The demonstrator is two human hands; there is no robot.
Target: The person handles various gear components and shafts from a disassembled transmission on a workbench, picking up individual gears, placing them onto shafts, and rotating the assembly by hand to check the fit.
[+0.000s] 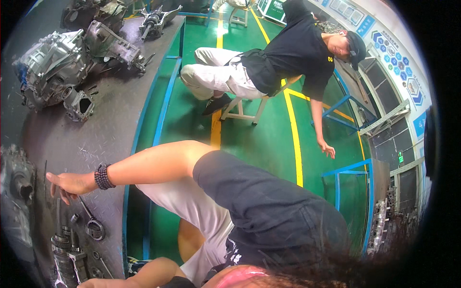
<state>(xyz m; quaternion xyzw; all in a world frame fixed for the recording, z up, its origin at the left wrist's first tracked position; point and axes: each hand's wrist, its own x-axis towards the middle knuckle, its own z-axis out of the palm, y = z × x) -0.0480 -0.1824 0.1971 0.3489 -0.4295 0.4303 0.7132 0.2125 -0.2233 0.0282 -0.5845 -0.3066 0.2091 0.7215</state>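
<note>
Two hands are out over the steel bench. Left hand reaches flat and loose, fingers spread, gripping nothing, hovering just above a wrench lying on the plate. Right hand sits at the bottom edge, mostly cut off; its grip can't be told. Gear shaft lies just beside it. Gearbox casings sit farther up, and another person rests on a stool.
</note>
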